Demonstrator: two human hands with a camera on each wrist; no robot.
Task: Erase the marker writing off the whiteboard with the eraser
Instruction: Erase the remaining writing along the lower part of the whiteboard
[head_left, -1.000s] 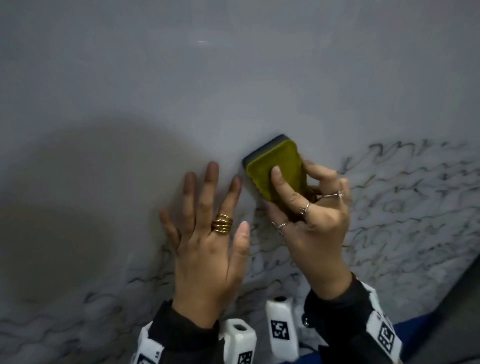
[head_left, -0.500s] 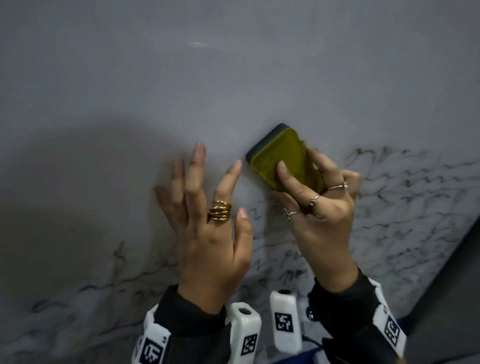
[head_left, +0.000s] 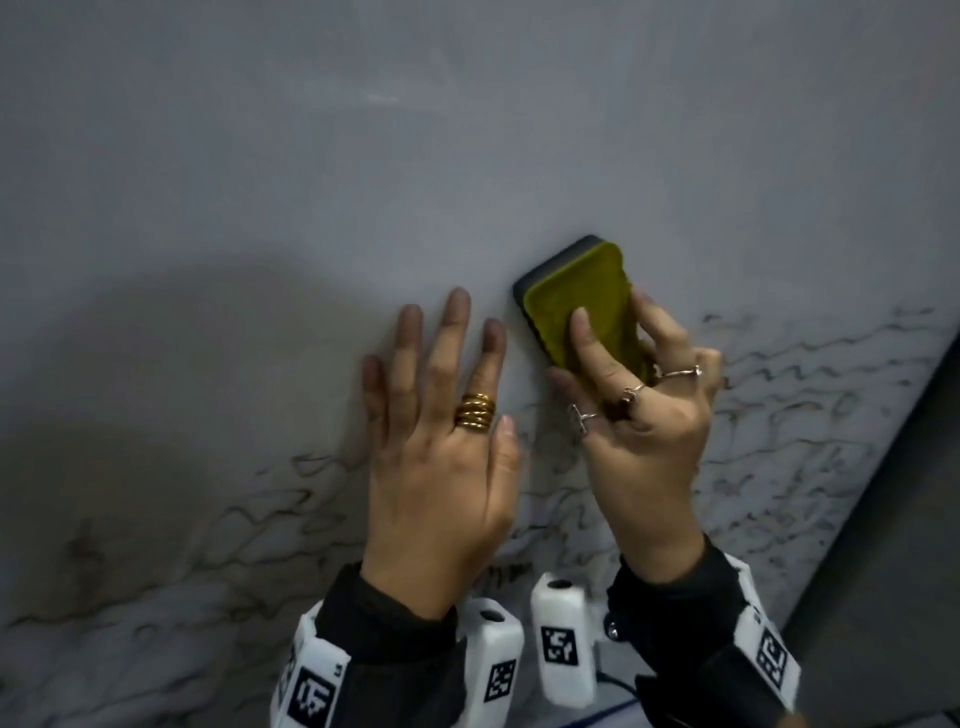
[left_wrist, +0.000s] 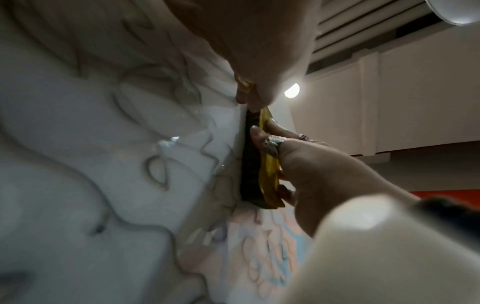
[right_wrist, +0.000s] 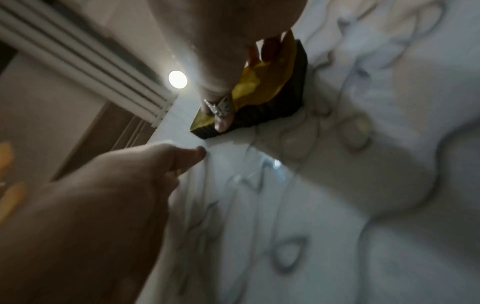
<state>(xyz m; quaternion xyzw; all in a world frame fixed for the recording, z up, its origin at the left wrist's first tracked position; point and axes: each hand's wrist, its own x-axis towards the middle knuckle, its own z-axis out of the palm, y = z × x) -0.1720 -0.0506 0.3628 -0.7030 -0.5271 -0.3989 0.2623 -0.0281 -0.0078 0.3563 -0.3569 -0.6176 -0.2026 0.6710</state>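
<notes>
A yellow eraser with a dark felt base is pressed flat against the whiteboard, tilted up to the right. My right hand grips it, fingers curled over its yellow back and thumb along its left side. The wrist views show the eraser edge-on, its dark pad lying on the board. My left hand lies flat on the board just left of the eraser, fingers straight and spread. Black wavy marker writing covers the lower part of the board; the upper part is wiped grey.
The board's right edge slants down at the lower right, with a dark surface beyond it. White wrist cameras with printed tags sit below both hands. A ceiling lamp and walls show in the wrist views.
The right hand has slid the eraser up and a little right, turning it more upright. The left hand has stayed flat beside it. The view has shifted, showing more writing at the lower left.
</notes>
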